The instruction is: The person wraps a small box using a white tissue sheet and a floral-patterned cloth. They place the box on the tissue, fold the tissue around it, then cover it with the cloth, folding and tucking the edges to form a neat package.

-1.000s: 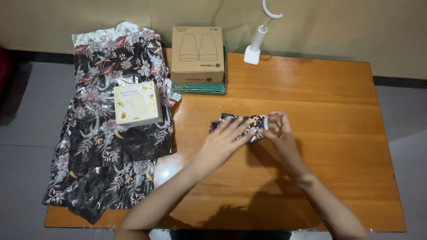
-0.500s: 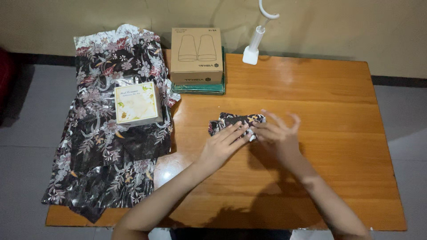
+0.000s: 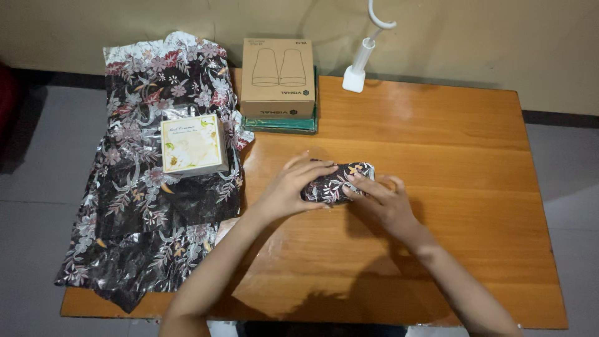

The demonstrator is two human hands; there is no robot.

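Note:
A small parcel wrapped in dark floral paper [image 3: 335,183] lies near the middle of the wooden table [image 3: 449,143]. My left hand [image 3: 288,186] curls around its left end, thumb at the far side and fingers along the near side. My right hand [image 3: 380,198] grips its right end, fingers pressed on the top and the folded flap. Both hands hold the parcel between them.
A large sheet of the same dark floral paper [image 3: 156,187] drapes over the table's left edge, with a cream square box [image 3: 192,145] on it. A brown cardboard box [image 3: 277,78] sits on a green box at the back. A white lamp base [image 3: 354,78] stands behind.
My left hand moved from lying flat on top of the parcel to curling around its left end. My right hand closed its spread fingers onto the right end.

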